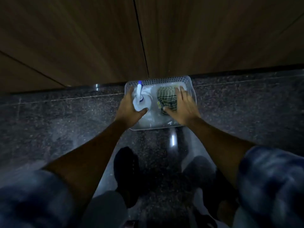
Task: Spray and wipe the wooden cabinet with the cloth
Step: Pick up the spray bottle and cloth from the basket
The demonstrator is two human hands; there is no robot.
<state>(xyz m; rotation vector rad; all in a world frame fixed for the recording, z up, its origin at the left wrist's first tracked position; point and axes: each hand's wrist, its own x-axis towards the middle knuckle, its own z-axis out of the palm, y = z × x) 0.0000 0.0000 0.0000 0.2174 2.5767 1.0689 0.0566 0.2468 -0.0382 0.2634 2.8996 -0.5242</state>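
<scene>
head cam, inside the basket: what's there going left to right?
Left hand with its grip on the spray bottle → checked cloth → right hand resting on the cloth, all inside the white perforated basket on the dark stone floor.

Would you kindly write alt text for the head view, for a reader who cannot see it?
Seen from above, the left hand grips a spray bottle and the right hand rests on a striped cloth, both inside a white basket on a dark floor against a wooden cabinet.
</scene>
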